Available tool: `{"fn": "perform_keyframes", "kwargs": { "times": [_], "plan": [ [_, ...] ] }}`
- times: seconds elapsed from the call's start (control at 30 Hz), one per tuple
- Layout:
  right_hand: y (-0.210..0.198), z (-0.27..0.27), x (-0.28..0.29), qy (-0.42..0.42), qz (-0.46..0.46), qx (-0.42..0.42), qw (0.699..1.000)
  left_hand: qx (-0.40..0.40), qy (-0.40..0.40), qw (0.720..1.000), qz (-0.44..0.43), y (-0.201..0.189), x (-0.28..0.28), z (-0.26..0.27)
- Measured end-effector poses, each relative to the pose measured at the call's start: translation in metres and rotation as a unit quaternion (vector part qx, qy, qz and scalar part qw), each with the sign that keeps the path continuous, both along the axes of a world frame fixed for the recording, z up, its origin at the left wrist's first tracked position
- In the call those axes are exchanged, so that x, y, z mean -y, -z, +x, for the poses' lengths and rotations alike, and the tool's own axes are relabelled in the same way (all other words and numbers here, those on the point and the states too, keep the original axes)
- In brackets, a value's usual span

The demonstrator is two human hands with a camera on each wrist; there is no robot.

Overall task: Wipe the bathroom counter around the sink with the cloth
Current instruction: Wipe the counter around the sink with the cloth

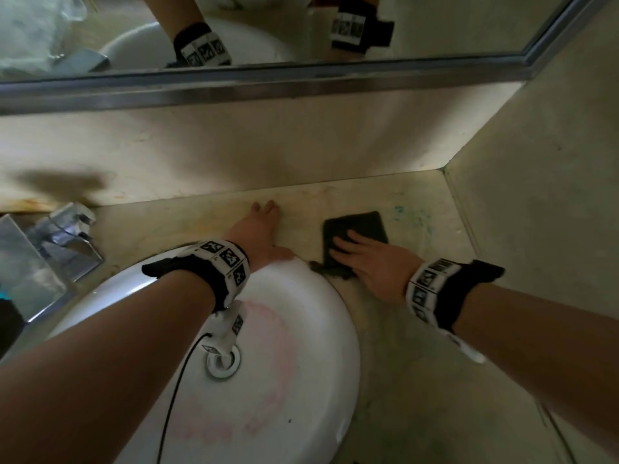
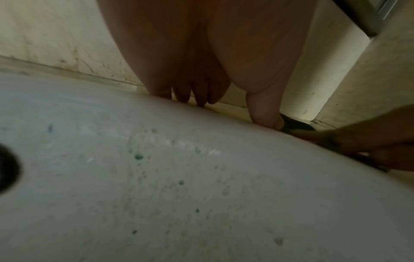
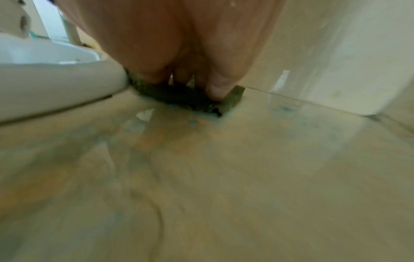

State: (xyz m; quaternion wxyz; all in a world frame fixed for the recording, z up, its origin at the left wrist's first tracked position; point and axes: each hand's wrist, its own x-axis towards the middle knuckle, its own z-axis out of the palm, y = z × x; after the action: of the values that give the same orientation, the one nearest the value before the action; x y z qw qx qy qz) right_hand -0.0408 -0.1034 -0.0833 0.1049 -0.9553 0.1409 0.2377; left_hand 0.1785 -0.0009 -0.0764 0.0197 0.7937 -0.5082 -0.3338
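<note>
A dark folded cloth (image 1: 361,226) lies flat on the beige counter (image 1: 418,329) just right of the white round sink (image 1: 301,329). My right hand (image 1: 365,259) presses on the cloth with straight fingers; in the right wrist view the fingertips (image 3: 217,92) push down on the cloth (image 3: 179,97) beside the sink's rim (image 3: 67,85). My left hand (image 1: 261,229) lies flat on the counter behind the sink, fingers straight, thumb at the rim. In the left wrist view that left hand (image 2: 201,79) reaches over the sink's edge (image 2: 156,159).
A chrome faucet (image 1: 70,236) stands at the left behind the sink. A backsplash and mirror (image 1: 268,35) rise at the back; a side wall (image 1: 536,195) closes the right. Blue-green specks (image 1: 408,216) mark the counter right of the cloth. The drain (image 1: 222,361) sits mid-sink.
</note>
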Motion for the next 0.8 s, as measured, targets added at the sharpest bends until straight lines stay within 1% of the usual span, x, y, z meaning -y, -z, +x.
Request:
{"fn": "perform_keyframes", "kwargs": {
  "times": [0.03, 0.1, 0.17, 0.23, 0.27, 0.33, 0.37, 0.43, 0.53, 0.6, 0.63, 0.7, 0.8],
  "plan": [
    [-0.002, -0.007, 0.000, 0.017, 0.004, -0.013, 1.000, 0.000, 0.003, 1.000, 0.002, 0.000, 0.000, 0.000],
    [0.000, -0.001, -0.003, 0.023, -0.001, -0.033, 0.999, 0.000, -0.004, 1.000, -0.003, 0.000, -0.002, -0.001],
    [0.001, 0.023, -0.007, 0.008, -0.003, -0.014, 1.000, 0.000, -0.008, 1.000, -0.008, 0.001, -0.001, -0.003],
    [0.001, 0.058, -0.009, -0.005, 0.006, 0.024, 1.000, -0.001, -0.015, 1.000, -0.016, 0.003, -0.001, -0.005],
    [0.001, 0.074, -0.011, 0.010, 0.012, 0.047, 0.999, -0.004, -0.019, 1.000, -0.019, 0.005, -0.001, -0.004],
    [0.003, 0.096, -0.015, 0.075, 0.018, 0.091, 0.993, -0.007, -0.027, 0.999, -0.030, 0.008, -0.001, -0.003],
    [0.007, 0.100, -0.018, 0.109, 0.014, 0.098, 0.989, -0.006, -0.029, 0.999, -0.035, 0.009, -0.001, -0.003],
    [0.015, 0.097, -0.024, 0.170, 0.008, 0.091, 0.981, -0.008, -0.029, 0.999, -0.039, 0.011, -0.002, -0.002],
    [0.021, 0.082, -0.029, 0.200, 0.007, 0.088, 0.976, -0.013, -0.032, 0.998, -0.045, 0.012, -0.002, -0.001],
    [0.022, 0.081, -0.029, 0.192, 0.022, 0.074, 0.978, -0.013, -0.028, 0.998, -0.048, 0.014, -0.002, 0.000],
    [0.024, 0.083, -0.028, 0.173, 0.024, 0.062, 0.983, -0.011, -0.027, 0.998, -0.052, 0.015, -0.003, 0.001],
    [0.029, 0.093, -0.021, 0.112, 0.021, 0.043, 0.993, -0.012, -0.030, 0.997, -0.067, 0.018, -0.003, 0.002],
    [0.031, 0.108, 0.001, 0.036, -0.003, 0.042, 0.998, -0.024, -0.059, 0.996, -0.069, 0.022, -0.003, 0.003]
  ]
}}
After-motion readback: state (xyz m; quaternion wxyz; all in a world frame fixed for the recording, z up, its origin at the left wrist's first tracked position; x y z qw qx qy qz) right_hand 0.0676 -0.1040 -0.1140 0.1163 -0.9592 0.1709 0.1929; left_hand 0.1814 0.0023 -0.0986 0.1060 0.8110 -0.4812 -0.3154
